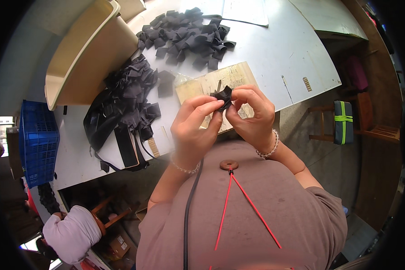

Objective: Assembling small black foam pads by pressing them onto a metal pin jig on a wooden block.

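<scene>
My left hand (195, 121) and my right hand (253, 110) meet over the front of the table. Between their fingertips is a small folded piece of black fabric (223, 95), pinched from both sides. Beneath it lies a worn, pale yellowish board (191, 91), partly covered by my hands. A thin upright pointed piece (219, 84) shows just behind the fabric; its lower part is hidden. Many similar black fabric pieces form a loose pile (184, 36) farther back. Another heap of black pieces (132, 90) lies to the left, beside a black strap-like item.
A large cream plastic bin (87, 54) leans at the table's left. Past it is a blue crate (38, 135). Papers (245, 11) lie at the back. A stool with a green-strapped cushion (343, 121) stands right. Another person (74, 231) sits at lower left.
</scene>
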